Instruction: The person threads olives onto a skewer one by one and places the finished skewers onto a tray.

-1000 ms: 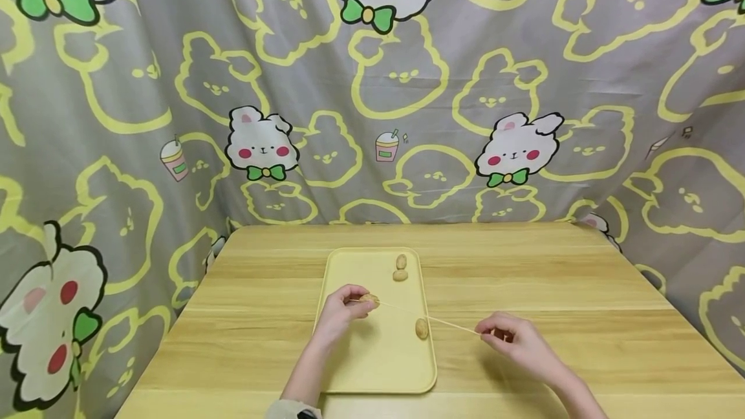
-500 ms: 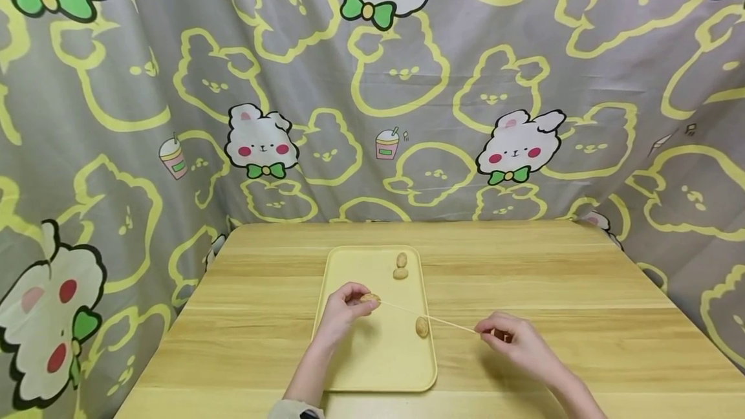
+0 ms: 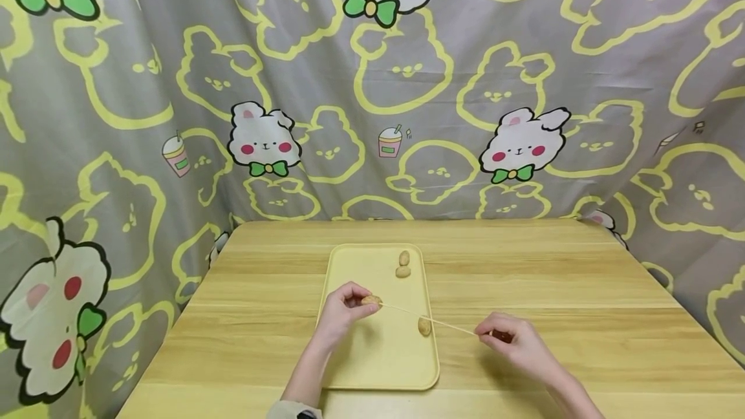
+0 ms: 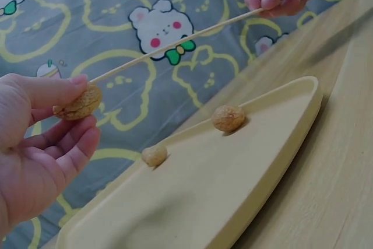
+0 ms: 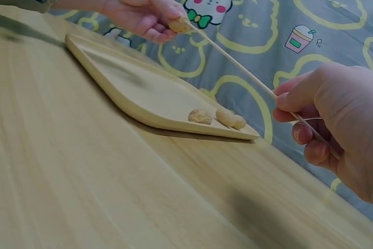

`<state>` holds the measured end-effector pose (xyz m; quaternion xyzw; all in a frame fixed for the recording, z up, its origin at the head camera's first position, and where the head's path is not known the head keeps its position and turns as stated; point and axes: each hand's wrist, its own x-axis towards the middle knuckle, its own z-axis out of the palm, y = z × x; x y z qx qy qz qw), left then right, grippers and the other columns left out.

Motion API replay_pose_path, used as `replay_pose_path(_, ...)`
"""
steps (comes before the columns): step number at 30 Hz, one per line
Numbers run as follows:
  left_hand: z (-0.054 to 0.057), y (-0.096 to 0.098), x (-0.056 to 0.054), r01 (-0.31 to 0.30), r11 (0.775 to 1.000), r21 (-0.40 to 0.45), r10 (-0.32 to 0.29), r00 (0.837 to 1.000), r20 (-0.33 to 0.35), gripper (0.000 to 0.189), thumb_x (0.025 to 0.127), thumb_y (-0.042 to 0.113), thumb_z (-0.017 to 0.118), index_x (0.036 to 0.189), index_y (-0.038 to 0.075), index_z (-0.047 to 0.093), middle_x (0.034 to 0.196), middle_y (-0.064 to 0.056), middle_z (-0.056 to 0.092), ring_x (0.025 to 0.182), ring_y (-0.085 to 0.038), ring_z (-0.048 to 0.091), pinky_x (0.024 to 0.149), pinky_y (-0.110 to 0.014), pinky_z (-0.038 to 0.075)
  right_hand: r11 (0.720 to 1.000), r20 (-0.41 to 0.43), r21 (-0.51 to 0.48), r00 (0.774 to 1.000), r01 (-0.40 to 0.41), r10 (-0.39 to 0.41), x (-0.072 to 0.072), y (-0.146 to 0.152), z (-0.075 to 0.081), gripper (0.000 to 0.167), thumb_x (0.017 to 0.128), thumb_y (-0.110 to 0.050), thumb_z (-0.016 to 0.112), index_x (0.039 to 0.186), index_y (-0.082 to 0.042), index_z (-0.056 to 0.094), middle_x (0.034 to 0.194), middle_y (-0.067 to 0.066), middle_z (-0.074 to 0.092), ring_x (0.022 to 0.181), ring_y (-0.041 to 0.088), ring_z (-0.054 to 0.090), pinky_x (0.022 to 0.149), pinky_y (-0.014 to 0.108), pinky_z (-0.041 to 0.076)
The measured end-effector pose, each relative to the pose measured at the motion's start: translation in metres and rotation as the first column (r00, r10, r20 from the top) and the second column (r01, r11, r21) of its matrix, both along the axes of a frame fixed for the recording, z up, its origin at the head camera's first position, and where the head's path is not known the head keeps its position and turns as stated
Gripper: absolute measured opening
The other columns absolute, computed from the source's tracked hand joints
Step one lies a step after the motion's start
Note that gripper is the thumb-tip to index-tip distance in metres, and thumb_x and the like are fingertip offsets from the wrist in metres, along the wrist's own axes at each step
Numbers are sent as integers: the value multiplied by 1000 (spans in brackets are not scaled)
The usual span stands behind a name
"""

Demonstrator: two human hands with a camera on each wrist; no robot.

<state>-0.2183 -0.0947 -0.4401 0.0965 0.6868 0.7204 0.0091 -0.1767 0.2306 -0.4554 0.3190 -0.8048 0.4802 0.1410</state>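
Head view, at a wooden table (image 3: 524,257): a person's left hand (image 3: 343,312) is pinching a brown, nut-like ball (image 3: 371,301) between thumb and fingers, raised above a pale yellow tray (image 3: 372,370). Off to the tray's right, the right hand (image 3: 515,344) is gripping a thin pale stick (image 3: 451,326), its shaft slanting across the tray's right rim toward the left fingertips. In the left wrist view, the stick's far end is meeting the held ball beside the thumb; whether it is piercing the ball, the picture is not revealing. The right wrist view is showing the stick running between thumb and fingers and on toward the palm. A second ball (image 3: 425,327) is lying alone near the tray's right edge, the stick crossing its top as seen from the head. Two more, a rear ball (image 3: 404,257) and a front ball (image 3: 403,272), are sitting close together toward the tray's far right corner. Behind the table, a grey curtain (image 3: 419,70) printed with white rabbits is hanging in folds.
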Motion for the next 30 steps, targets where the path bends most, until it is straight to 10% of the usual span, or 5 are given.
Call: replay_pose_path(30, -4, 11, 6, 58, 996, 65, -58, 998, -5, 29, 71, -14, 69, 95, -20, 53, 77, -4, 59, 67, -8, 54, 59, -15, 46, 1000, 55, -18, 998, -19, 20, 2, -9, -2, 14, 79, 7, 65, 87, -4, 67, 75, 6, 61, 58, 3, 47, 43, 21, 42)
